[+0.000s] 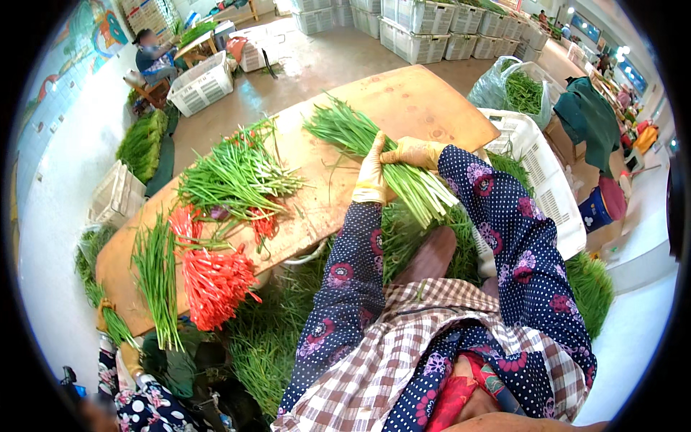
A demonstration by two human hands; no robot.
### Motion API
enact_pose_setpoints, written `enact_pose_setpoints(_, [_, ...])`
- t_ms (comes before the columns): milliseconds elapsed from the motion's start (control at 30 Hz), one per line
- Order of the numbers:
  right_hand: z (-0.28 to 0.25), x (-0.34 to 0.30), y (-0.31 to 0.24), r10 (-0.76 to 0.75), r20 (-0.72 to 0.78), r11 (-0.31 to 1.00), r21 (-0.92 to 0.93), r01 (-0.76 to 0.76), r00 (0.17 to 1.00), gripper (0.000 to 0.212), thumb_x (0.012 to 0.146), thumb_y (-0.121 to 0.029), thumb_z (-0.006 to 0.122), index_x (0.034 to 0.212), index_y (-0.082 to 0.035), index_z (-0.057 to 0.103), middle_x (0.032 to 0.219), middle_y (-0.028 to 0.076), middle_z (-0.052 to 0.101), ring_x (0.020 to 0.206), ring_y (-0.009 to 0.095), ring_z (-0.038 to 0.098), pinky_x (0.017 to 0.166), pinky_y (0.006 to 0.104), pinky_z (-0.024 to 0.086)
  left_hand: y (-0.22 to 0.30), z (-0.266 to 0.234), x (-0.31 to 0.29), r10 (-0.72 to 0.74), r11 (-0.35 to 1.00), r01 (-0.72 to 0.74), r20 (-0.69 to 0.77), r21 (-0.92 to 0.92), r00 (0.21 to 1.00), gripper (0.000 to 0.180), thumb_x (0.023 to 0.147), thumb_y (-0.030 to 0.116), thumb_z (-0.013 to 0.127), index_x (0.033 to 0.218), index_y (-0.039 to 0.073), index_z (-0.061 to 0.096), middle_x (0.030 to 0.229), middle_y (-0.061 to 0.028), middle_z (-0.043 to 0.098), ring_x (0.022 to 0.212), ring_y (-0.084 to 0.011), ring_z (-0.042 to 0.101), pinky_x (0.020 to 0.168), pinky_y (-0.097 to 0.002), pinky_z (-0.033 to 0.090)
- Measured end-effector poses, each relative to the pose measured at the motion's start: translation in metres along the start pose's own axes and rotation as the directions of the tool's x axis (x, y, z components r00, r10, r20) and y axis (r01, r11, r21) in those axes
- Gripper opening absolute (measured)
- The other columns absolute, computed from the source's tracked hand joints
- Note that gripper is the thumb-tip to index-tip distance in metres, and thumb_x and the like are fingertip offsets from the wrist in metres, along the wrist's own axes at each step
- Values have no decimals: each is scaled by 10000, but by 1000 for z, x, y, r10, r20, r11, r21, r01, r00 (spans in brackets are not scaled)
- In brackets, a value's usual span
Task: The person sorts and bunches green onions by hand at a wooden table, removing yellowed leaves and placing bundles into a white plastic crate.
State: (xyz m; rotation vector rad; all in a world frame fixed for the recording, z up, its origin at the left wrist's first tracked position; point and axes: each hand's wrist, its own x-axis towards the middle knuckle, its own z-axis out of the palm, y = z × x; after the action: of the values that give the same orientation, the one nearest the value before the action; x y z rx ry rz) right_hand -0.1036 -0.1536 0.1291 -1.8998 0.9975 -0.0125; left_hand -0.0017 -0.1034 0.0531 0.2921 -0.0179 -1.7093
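Note:
A bunch of long green chives [345,126] with pale stem ends is held over the wooden table's near edge. My left hand [370,175], in a yellowish glove, grips the bunch from its left side, fingers pointing up along it. My right hand [416,153], gloved too, is wrapped over the stems just beside it. The leafy tips lie out over the table [414,93], while the stem ends slant down toward my lap. A loose pile of chives [234,176] rests to the left of my hands. Near it lies a thick bundle of red ties [214,284].
At lower left, a co-worker's gloved hand [132,358] is near more chives [157,281]. A white crate [543,180] stands by my right arm, near a plastic bag of greens [523,92]. Stacked crates [414,43] line the back. Grass-like greens [277,345] lie below the table.

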Motion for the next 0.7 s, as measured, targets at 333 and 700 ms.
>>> enact_pose_setpoints(333, [13,-22,32,-39,131,977,-203,65,991,411,844,-364,547,1014,8,588,863,100,646,784,141,585,717,290,462,-42,-16,-5,282,931,-255,-68,262,957,314,731,194,729,912,-12,576,788,-83,599,641,-186,588,567,-330,513])
enact_pose_setpoints(700, [-10,-28,20,331,194,924,-263,-276,924,416,841,-372,582,1150,-99,531,928,48,609,721,94,592,653,254,499,-50,-24,-6,132,985,-121,-83,126,988,180,715,88,688,815,-33,600,762,-104,616,628,-203,600,553,-314,521])
